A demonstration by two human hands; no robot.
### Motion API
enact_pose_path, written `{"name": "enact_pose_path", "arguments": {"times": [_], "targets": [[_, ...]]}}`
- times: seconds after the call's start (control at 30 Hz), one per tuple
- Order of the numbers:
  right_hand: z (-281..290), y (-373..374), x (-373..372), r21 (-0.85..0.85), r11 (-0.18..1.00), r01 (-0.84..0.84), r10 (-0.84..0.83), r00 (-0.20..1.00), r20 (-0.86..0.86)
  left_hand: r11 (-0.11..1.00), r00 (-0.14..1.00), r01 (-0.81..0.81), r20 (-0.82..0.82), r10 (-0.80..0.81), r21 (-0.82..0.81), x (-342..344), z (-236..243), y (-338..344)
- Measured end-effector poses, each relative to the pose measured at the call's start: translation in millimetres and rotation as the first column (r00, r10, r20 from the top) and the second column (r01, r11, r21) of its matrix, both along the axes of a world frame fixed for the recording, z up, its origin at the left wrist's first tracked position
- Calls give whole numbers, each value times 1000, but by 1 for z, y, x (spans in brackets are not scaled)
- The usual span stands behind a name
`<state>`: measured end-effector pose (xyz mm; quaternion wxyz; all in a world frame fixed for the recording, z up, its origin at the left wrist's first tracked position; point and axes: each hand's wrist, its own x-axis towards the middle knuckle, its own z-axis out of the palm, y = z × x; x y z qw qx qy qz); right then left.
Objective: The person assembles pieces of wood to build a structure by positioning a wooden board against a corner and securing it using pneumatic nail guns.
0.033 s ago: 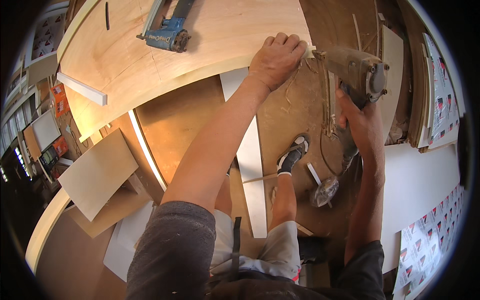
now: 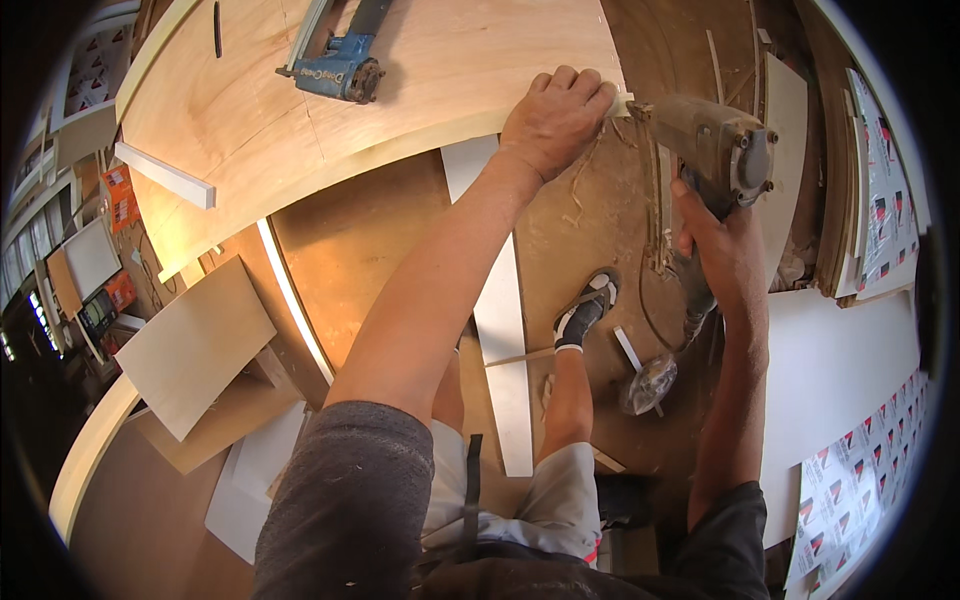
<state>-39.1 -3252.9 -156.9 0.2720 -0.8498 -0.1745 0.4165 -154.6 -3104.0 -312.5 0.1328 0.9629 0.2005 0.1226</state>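
Note:
A large light plywood panel (image 2: pixel 430 45) with a curved near edge lies at the top of the view. A pale wood strip (image 2: pixel 390 145) runs along that edge. My left hand (image 2: pixel 555 115) is closed over the strip near the panel's right corner, knuckles up; its thumb is hidden. In my right hand (image 2: pixel 715 225) is the handle of a dusty grey air nail gun (image 2: pixel 695 130), its nose pointing left at the strip's end, close beside my left fingers. Whether the nose touches the wood, I cannot tell. Lying on the panel is a second, blue air nail gun (image 2: pixel 340 75).
A short white bar (image 2: pixel 165 175) lies on the panel's left part. Below it, a long white board (image 2: pixel 505 350) passes between my legs. Loose boards (image 2: pixel 195 345) are piled at left, stacked sheets (image 2: pixel 860 190) at right. A clear plastic bag (image 2: pixel 650 385) sits near my foot.

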Motion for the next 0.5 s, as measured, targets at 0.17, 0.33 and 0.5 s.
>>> {"name": "enact_pose_path", "arguments": {"times": [0.17, 0.33, 0.5], "targets": [[-9, -3, -7, 13, 1000, 26, -26, 999, 18, 995, 999, -41, 5, 41, -94, -22, 12, 0], [-5, -7, -12, -1, 1000, -6, 6, 997, 75, 974, 973, -218, -92, 212, -62, -125, 12, 19], [-11, -8, -16, 35, 999, -39, 35, 994, 103, 957, 954, -288, -100, 283, -39, -216, 19, 51]]}}
